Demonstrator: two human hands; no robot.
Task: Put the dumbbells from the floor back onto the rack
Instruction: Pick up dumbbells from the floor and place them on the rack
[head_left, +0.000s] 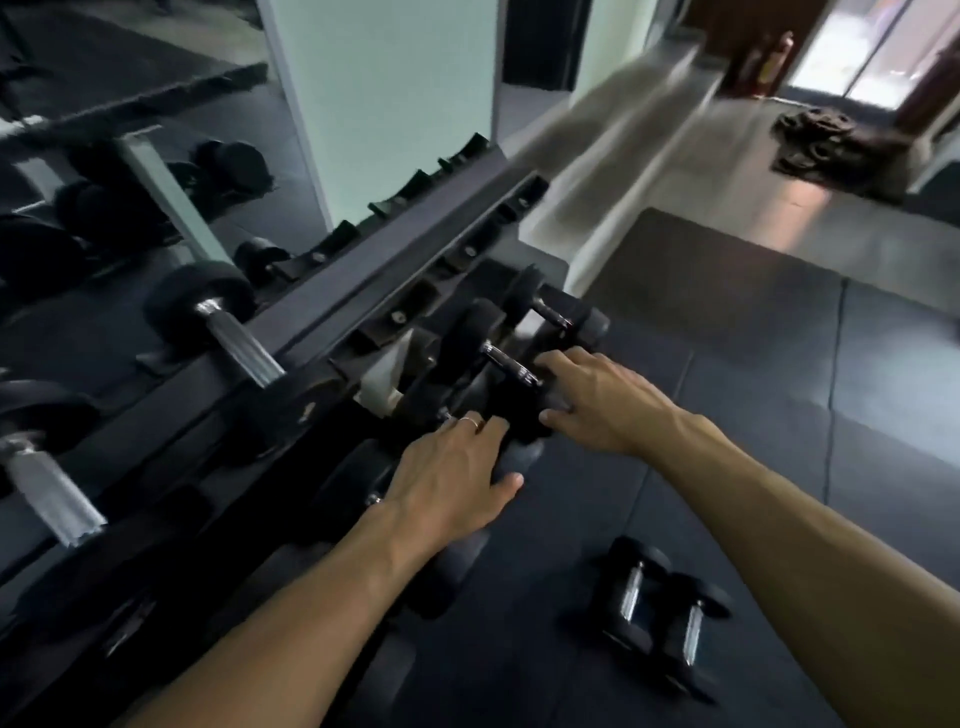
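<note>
— What are the hands on?

— Both reach to the lower tier of the rack (363, 270), a dark, angled steel frame with a row of curved cradles along its upper rail. The left hand (457, 478), a thin ring on one finger, lies flat with fingers loosely spread over the round black rubber head of a dumbbell on that tier; it is not wrapped round anything I can see. The right hand (597, 400) rests with fingers splayed against the outer head of the next dumbbell (498, 374), thumb low beside it; whether it grips is hard to tell through the blur.

— What are they made of?

— Matte black rubber heads, knurled chrome handles. One more small dumbbell (550, 312) sits just beyond, at the tier's far end.

— And on the floor?

— Two small dumbbells (660, 608) lie side by side, nearly touching, on the dark rubber mat (753, 395) near the lower right, well apart from the rack. Around them the mat is open, seamed tile running out to pale flooring.

— Anything higher up?

— Two larger dumbbells with thick ribbed silver handles poke out of the upper tier at the left edge; the nearer one (47, 483) is blurred, the other (218, 317) clearer.
</note>
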